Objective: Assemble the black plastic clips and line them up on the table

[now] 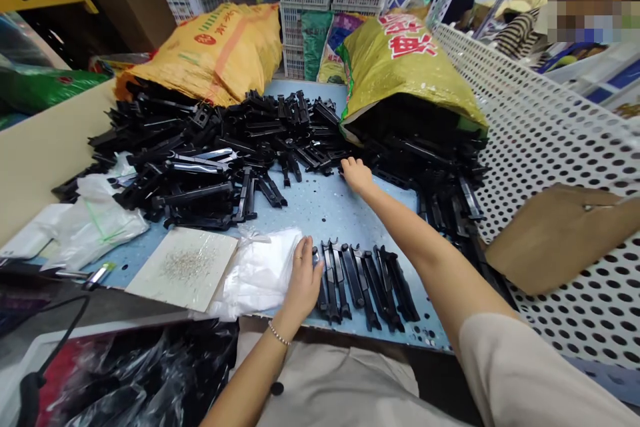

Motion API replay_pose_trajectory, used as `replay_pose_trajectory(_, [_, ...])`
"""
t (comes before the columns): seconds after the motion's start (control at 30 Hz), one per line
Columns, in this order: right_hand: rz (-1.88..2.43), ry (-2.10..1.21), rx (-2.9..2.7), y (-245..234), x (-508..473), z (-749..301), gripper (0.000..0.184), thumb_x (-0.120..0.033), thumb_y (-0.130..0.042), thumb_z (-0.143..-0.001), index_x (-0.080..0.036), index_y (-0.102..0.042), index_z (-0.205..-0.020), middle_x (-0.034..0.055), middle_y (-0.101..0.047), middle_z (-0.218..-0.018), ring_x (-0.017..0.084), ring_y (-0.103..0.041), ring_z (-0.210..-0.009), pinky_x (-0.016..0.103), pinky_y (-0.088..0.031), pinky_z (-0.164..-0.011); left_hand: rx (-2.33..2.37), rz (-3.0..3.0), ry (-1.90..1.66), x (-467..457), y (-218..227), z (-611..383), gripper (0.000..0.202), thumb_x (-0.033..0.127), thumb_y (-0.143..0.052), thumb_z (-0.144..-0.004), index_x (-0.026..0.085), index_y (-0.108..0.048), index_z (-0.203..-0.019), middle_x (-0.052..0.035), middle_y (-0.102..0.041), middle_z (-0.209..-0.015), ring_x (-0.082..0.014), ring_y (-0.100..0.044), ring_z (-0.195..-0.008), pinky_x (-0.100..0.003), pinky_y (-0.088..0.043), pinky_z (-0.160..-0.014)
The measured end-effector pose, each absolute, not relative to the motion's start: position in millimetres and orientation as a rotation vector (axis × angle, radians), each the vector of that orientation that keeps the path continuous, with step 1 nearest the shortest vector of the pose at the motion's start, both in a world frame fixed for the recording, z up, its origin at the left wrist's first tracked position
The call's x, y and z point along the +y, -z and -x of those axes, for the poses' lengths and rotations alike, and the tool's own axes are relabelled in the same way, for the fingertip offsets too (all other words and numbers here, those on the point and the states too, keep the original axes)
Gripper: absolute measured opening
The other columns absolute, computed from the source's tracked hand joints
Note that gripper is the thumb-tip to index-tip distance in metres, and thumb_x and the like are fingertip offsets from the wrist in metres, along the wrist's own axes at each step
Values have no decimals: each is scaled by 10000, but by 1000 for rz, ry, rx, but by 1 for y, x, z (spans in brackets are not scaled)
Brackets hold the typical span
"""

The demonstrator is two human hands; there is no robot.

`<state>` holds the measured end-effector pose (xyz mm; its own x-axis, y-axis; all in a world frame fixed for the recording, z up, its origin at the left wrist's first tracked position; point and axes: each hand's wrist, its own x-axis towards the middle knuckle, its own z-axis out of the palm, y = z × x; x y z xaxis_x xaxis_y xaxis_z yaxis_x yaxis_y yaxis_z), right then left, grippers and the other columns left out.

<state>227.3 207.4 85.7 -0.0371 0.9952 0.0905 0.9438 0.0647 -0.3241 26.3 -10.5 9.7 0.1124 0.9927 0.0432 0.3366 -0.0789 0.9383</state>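
Note:
My left hand (304, 283) rests at the left end of a row of black plastic parts (354, 277), fingers stretched out and touching the nearest one. Under and beside that hand lie white plastic bags (263, 270). Farther forward, my right hand (357, 175) reaches to the edge of a big pile of black plastic parts (260, 127), its fingers curled down on a dark part mostly hidden beneath them. The parts are long and narrow, with notched ends. In the row, several lie side by side on the blue tabletop (315, 207).
Behind the pile lie a yellow-orange sack (220, 47) and an open yellow-green sack (410, 80) spilling parts. A perforated white panel (550, 147) borders the right. On the left are a square board with small bits (183, 267) and a crumpled clear bag (100, 213).

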Motion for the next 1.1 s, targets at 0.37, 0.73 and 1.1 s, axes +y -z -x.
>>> replay_pose_trajectory(0.37, [1222, -1571, -1451, -117, 61, -223, 431, -537, -416, -930, -182, -511, -1156, 69, -661, -891, 155, -611, -641, 297, -509, -564, 719, -943, -793, 17, -90, -30, 557, 562, -609, -817, 183, -543, -1219, -120, -656, -1090, -198, -668, -836, -293, -542, -703])
replay_pose_trajectory(0.73, [1455, -1010, -1622, -84, 32, -192, 476, -581, -253, -970, -219, -449, -731, -20, -450, -623, 141, -462, -577, 282, -413, -589, 935, -673, -899, -5, -82, -44, 414, 554, -673, -758, 175, -566, -886, 19, -599, -712, -88, -550, -475, -209, -451, -447])
replay_pose_trajectory(1.1, [1032, -587, -2348, -80, -30, -168, 363, -350, -279, -1013, -190, -545, -824, 72, -590, -810, 188, -524, -766, 315, -444, -710, 968, -434, -999, -3, -78, -20, 507, 583, -666, -746, 122, -642, -956, -2, -619, -697, -78, -534, -534, -195, -428, -510])
